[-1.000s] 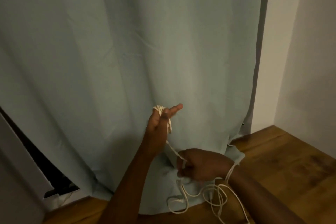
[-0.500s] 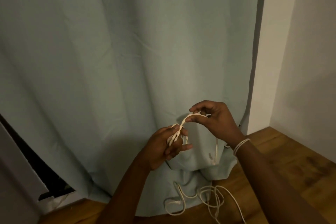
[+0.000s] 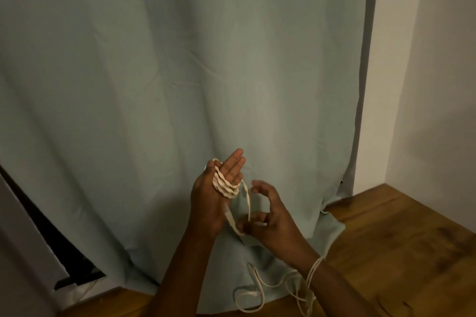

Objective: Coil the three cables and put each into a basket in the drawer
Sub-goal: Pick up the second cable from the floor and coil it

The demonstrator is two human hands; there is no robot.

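The left hand (image 3: 216,188) is raised with fingers straight, several turns of the white cable (image 3: 225,184) wound around them. The right hand (image 3: 265,216) sits just below, pinching the running strand between fingertips. The rest of the cable trails down to the wooden floor (image 3: 399,252) in loose loops against the curtain (image 3: 180,85). No drawer or basket is in view.

Risks, as judged: the turns sit near the straight fingertips and could slide off if tension drops. The slack on the floor looks liable to knot or snag.
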